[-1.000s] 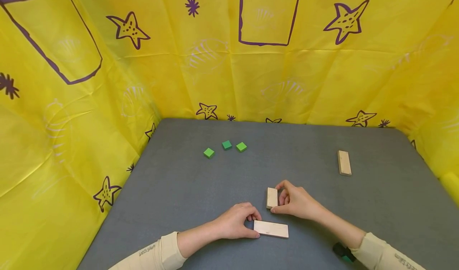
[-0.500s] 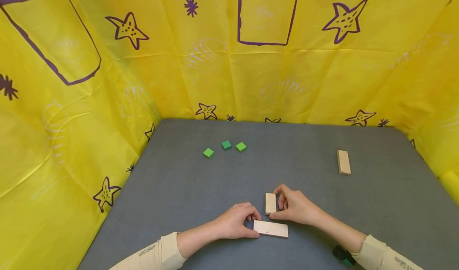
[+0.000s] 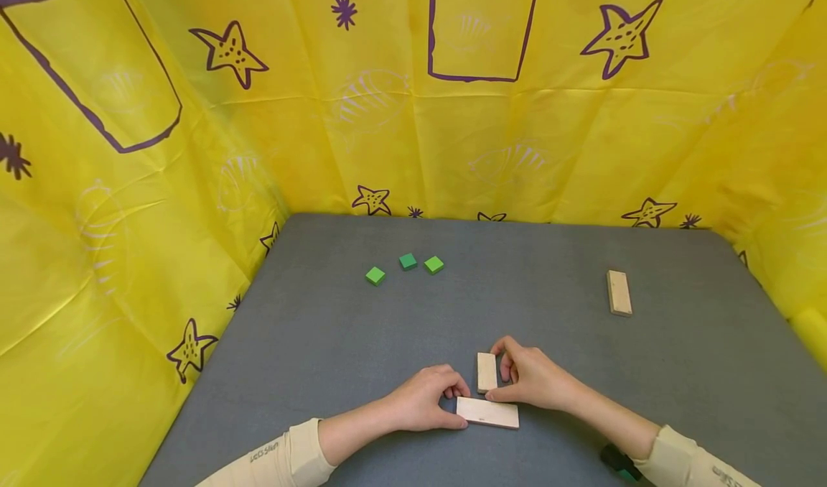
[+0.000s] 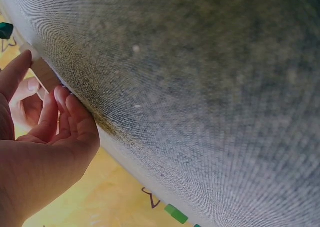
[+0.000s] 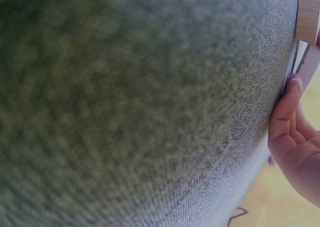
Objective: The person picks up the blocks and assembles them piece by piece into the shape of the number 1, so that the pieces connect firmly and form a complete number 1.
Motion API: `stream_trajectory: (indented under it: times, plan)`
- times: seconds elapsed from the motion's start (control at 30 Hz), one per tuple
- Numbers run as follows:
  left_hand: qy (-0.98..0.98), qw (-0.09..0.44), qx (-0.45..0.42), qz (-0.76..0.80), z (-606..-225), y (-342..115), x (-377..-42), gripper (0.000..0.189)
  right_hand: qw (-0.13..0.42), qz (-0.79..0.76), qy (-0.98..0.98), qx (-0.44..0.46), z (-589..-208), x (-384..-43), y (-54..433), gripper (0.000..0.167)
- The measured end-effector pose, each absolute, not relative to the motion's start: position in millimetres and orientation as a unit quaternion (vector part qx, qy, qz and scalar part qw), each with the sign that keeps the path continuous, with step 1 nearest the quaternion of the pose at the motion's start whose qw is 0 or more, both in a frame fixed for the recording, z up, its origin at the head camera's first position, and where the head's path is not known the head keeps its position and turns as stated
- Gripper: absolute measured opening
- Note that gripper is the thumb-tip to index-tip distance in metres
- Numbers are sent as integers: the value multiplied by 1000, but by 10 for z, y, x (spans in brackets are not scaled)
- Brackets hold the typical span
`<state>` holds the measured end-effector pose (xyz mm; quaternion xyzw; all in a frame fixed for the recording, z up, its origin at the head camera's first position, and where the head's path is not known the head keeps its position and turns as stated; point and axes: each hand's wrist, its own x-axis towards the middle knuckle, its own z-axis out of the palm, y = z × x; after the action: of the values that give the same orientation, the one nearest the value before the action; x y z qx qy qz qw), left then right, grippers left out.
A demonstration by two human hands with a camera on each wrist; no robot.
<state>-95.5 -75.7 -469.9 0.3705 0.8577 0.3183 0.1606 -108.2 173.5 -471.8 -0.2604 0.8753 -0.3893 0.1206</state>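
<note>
In the head view my left hand (image 3: 429, 399) pinches the left end of a pale wooden block (image 3: 487, 412), which lies crosswise on the grey tabletop. My right hand (image 3: 536, 378) holds a second wooden block (image 3: 487, 372) by its two ends, thumb at the near end and index finger at the far one. This block points away from me, and its near end sits right at the far long edge of the crosswise block. The left wrist view has my left hand (image 4: 55, 147) at the block's end; the right wrist view has my right hand (image 5: 295, 132) low against the table.
A third wooden block (image 3: 619, 293) lies at the right. Three small green tiles (image 3: 408, 261) are grouped toward the back left. Yellow printed cloth (image 3: 388, 128) walls the table at the back and sides. A dark object (image 3: 620, 462) lies by the right sleeve.
My right hand has drawn its block toward me, narrowing the gap to the crosswise block. The left hand and its block have stayed in place.
</note>
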Motion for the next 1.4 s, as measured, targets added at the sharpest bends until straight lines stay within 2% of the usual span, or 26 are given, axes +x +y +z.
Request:
stream_trajectory:
  times: [0.67,1.0,1.4]
  plan:
    - [860,161,365,318,-4679,-746,-963,28,124,-386,870,-279,-4701,-1083,1745,56]
    - [858,150,370,324,-4684,-741,-966,28,127,-390,868,-282,-4707,-1087,1757,52]
    - [861,160,362,319,-4669,-727,-1036,26,125,-388,867,-286,-4708,-1135,1784,48]
